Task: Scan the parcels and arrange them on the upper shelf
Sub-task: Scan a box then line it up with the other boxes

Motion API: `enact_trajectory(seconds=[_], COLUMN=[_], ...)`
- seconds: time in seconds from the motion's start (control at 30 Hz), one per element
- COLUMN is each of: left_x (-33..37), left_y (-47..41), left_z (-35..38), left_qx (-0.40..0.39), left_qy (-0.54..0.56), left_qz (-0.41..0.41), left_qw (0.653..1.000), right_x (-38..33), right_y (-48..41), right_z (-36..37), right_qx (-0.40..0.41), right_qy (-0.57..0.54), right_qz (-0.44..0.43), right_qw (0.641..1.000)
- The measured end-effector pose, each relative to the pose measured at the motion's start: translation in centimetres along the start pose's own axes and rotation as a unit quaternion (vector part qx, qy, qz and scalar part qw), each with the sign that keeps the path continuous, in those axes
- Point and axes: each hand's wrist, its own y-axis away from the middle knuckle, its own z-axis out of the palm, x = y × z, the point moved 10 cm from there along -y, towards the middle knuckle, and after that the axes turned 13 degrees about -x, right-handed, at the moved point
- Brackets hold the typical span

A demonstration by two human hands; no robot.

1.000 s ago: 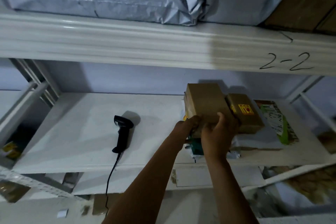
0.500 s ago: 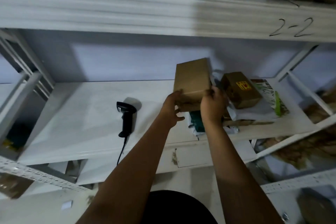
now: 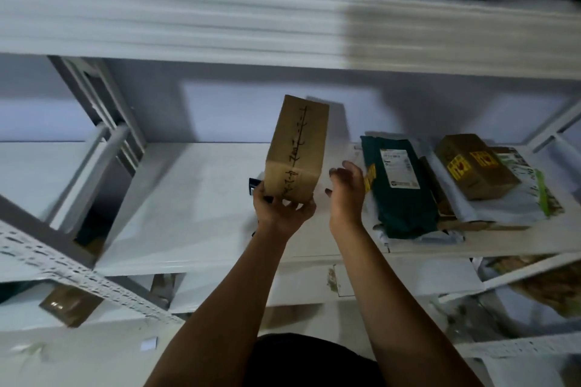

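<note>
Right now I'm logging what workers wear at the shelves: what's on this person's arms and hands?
Nothing shows: left hand and right hand are bare, no gloves, rings, or watch visible. Both forearms are uncovered, with no sleeves in view.

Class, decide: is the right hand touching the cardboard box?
Apart. The head view shows white shelf between the open right hand and the cardboard box, which only the left hand holds.
</note>
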Motion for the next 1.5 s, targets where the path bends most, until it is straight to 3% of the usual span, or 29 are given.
enact_trajectory(seconds=[0.17, 0.3, 0.53, 0.67, 0.77, 0.87, 0.93, 1.03, 1.2, 1.37, 1.5], left_x=[-0.7, 0.1, -0.2, 0.3, 1.4, 5.2, 7.2, 7.7, 5.4, 5.7, 5.5], left_y=[1.2, 1.0, 1.1, 1.3, 1.0, -0.1, -0.2, -0.4, -1.0, -0.9, -1.2], left_z=[1.1, 2.3, 1.5, 0.1, -0.7, -1.4, -1.3, -0.5, 0.9, 0.2, -0.7], left_qx=[-0.071, -0.114, -0.125, -0.070, -0.001, 0.067, 0.071, 0.029, -0.014, 0.006, 0.017], left_qy=[-0.003, -0.017, -0.047, -0.151, -0.244, -0.304, -0.303, -0.334, -0.482, -0.442, -0.454], left_qz=[-0.087, -0.128, -0.220, -0.234, -0.191, -0.040, 0.025, 0.033, -0.002, 0.023, 0.026], left_qw=[0.994, 0.985, 0.966, 0.958, 0.951, 0.950, 0.950, 0.941, 0.876, 0.897, 0.891], right_x=[2.9, 3.5, 2.8, 1.6, 1.0, 1.2, 1.6, 2.4, 3.2, 4.3, 6.3], right_y=[0.6, 0.7, 0.8, 0.9, 0.1, -0.9, -1.4, -1.8, -1.9, -1.9, -1.8], right_z=[2.3, 4.8, 6.6, 6.7, 5.7, 4.1, 2.7, 1.0, 0.7, 0.8, 0.6], right_qx=[-0.066, -0.129, -0.215, -0.240, -0.222, -0.182, -0.156, -0.131, -0.139, -0.196, -0.222], right_qy=[-0.085, -0.161, -0.210, -0.223, -0.221, -0.177, -0.151, -0.118, -0.070, -0.077, -0.096], right_qz=[0.107, 0.103, 0.112, 0.098, 0.077, 0.077, 0.084, 0.095, 0.085, 0.123, 0.137], right_qw=[0.988, 0.973, 0.947, 0.940, 0.946, 0.964, 0.973, 0.980, 0.984, 0.970, 0.961])
